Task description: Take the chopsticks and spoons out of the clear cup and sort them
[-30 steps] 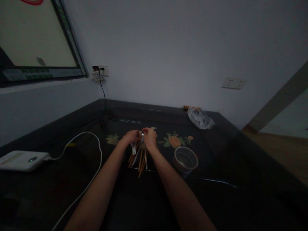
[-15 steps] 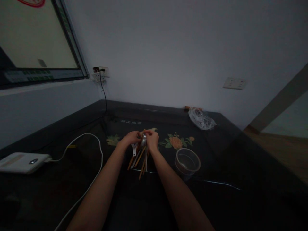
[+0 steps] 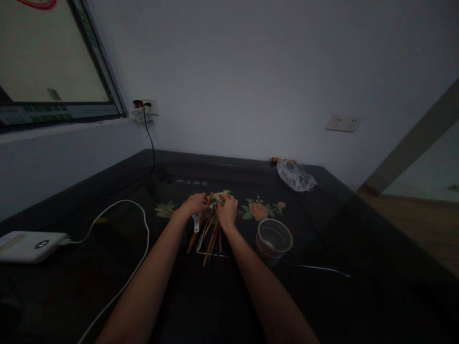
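Observation:
My left hand [image 3: 195, 204] curls its fingers around the upper ends of some wooden chopsticks [image 3: 193, 237]. A white soup spoon [image 3: 196, 222] hangs by that hand, its handle end pointing toward me; its other end is hidden. My right hand [image 3: 227, 210] pinches a shiny metal spoon [image 3: 218, 203], whose thin handle runs down below the fingers. Between the hands lies another metal spoon [image 3: 211, 211]. Several more chopsticks [image 3: 211, 246] fan out toward me on the dark tabletop. To the right of my right forearm stands a clear round plastic tub [image 3: 274, 239].
A white power bank [image 3: 34, 246] with a white cable [image 3: 146, 224] lies on the left of the black table [image 3: 201, 306]. A crumpled clear plastic bag [image 3: 296, 176] rests near the back wall. Wall sockets [image 3: 342, 123] are beyond, and a black cord [image 3: 152, 143] drops at the back left.
My hands have moved slightly apart. The metal spoon at my right hand has shifted right, away from the chopsticks, and more chopstick ends show by my left fingers. The view has shifted slightly.

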Demonstrator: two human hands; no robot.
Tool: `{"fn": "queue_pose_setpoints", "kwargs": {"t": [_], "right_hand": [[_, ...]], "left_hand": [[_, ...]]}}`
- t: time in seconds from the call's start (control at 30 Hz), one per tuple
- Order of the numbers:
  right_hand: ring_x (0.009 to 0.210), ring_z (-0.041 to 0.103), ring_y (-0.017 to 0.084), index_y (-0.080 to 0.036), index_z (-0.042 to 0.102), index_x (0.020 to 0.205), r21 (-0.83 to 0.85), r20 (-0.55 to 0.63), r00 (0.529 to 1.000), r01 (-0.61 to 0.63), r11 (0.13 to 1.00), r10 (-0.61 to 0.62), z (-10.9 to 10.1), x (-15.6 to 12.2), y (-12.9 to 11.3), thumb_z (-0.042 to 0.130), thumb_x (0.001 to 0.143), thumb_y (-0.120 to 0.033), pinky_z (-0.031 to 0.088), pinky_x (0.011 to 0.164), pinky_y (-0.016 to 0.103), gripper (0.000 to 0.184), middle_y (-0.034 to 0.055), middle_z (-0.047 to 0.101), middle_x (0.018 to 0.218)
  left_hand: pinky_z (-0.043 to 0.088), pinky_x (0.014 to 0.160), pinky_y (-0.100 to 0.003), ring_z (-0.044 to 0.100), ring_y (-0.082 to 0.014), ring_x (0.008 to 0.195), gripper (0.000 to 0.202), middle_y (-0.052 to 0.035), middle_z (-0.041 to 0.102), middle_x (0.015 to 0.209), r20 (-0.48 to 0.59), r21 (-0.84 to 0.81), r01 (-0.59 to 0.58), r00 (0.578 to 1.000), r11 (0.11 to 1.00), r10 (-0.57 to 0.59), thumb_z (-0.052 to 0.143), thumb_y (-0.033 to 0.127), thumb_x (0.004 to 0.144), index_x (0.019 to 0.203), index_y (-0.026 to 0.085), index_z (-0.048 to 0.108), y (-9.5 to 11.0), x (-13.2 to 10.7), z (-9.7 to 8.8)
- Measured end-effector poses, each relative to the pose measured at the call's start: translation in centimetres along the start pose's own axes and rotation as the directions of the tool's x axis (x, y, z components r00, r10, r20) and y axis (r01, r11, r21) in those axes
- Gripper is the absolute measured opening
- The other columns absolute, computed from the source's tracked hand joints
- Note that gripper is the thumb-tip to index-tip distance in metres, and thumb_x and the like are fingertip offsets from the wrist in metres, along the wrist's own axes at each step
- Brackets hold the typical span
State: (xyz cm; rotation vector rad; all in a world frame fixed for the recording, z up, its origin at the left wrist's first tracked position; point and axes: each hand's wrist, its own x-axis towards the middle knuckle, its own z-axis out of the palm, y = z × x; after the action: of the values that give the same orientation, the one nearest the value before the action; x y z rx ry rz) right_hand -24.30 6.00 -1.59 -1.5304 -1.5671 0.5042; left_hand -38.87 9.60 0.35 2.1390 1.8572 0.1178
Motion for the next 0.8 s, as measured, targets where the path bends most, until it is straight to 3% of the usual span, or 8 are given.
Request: {"fn": "queue_pose_setpoints", "kwargs": {"t": [0.17,0.27,0.37,0.47,0.53,0.6,0.73,0.8], "right_hand": [[0.119,0.045,0.025,-0.018,0.062,0.113,0.02,0.08,0.989,0.124,0.992,-0.125,-1.7,-3.4,-1.9,0.047,0.082,-0.007,0.036,0.103,0.039,0.037,0.0104,0.057,0.119],[0.118,0.048,0.02,-0.022,0.061,0.115,0.073,0.181,0.948,0.253,0.965,-0.263,-4.2,-6.9,-3.2,0.051,0.079,-0.004,0.038,0.103,0.033,0.041,0.0056,0.058,0.121],[0.114,0.054,0.017,-0.021,0.061,0.117,0.289,0.365,0.799,0.391,0.874,-0.478,-8.4,-10.7,-3.7,0.051,0.082,-0.005,0.042,0.1,0.03,0.039,0.0055,0.059,0.121],[0.109,0.059,0.015,-0.02,0.064,0.113,0.451,0.452,0.683,0.379,0.808,-0.573,-13.4,-13.8,-2.9,0.048,0.087,-0.005,0.046,0.096,0.028,0.035,0.0067,0.065,0.114],[0.102,0.064,0.015,-0.023,0.069,0.105,0.49,0.454,0.719,0.292,0.821,-0.527,-16.8,-15.2,-1.8,0.052,0.087,-0.008,0.05,0.089,0.027,0.028,0.0056,0.069,0.109],[0.099,0.066,0.017,-0.028,0.072,0.097,0.454,0.45,0.796,0.186,0.871,-0.404,-20.0,-16.1,-0.5,0.06,0.084,-0.012,0.052,0.087,0.029,0.023,0.0033,0.07,0.106],[0.071,0.068,0.019,-0.029,0.073,0.079,0.297,0.356,0.928,0.002,0.955,-0.113,-25.3,-16.0,2.3,0.072,0.074,-0.023,0.055,0.069,0.03,0.008,0.0013,0.072,0.074],[0.063,0.067,0.02,-0.028,0.074,0.079,0.272,0.285,0.959,-0.078,0.959,-0.003,-26.9,-15.2,3.8,0.07,0.074,-0.031,0.056,0.065,0.032,0.007,0.0023,0.071,0.068]], "left_hand": [[0.053,0.084,-0.043,0.06,-0.0224,0.101,0.032,-0.0098,0.058,0.12,-0.044,-0.03,-0.028,0.999,0.999,0.027,0.057,0.032,0.092,0.12,0.016,0.055,0.3,0.3,-0.1],[0.053,0.084,-0.042,0.061,-0.0213,0.098,0.029,-0.009,0.06,0.115,-0.09,-0.061,-0.041,0.995,0.997,0.036,0.057,0.032,0.092,0.116,0.015,0.057,0.5,0.1,-0.7],[0.051,0.085,-0.038,0.063,-0.0219,0.095,0.021,-0.0084,0.065,0.103,-0.17,-0.105,-0.069,0.984,0.992,0.05,0.06,0.029,0.089,0.102,0.013,0.063,1.0,-0.5,-1.7],[0.047,0.088,-0.035,0.063,-0.0243,0.097,0.014,-0.0094,0.068,0.097,-0.288,-0.171,-0.108,0.956,0.979,0.056,0.059,0.02,0.084,0.095,0.014,0.065,2.5,-1.6,-2.9],[0.046,0.09,-0.034,0.062,-0.0236,0.099,0.017,-0.0091,0.068,0.1,-0.366,-0.234,-0.156,0.929,0.96,0.062,0.054,0.019,0.085,0.098,0.014,0.065,4.1,-2.5,-3.6],[0.047,0.09,-0.032,0.063,-0.0211,0.099,0.021,-0.0079,0.068,0.102,-0.421,-0.308,-0.227,0.903,0.924,0.081,0.051,0.022,0.087,0.103,0.014,0.062,6.2,-3.4,-4.2],[0.05,0.088,-0.03,0.064,-0.0178,0.099,0.028,-0.007,0.067,0.105,-0.452,-0.455,-0.356,0.882,0.816,0.132,0.048,0.026,0.089,0.113,0.015,0.055,10.7,-5.7,-4.0],[0.05,0.09,-0.032,0.063,-0.0187,0.101,0.029,-0.0079,0.065,0.108,-0.457,-0.651,-0.408,0.884,0.64,0.1,0.048,0.027,0.088,0.115,0.016,0.053,12.8,-7.2,-2.8]]}}
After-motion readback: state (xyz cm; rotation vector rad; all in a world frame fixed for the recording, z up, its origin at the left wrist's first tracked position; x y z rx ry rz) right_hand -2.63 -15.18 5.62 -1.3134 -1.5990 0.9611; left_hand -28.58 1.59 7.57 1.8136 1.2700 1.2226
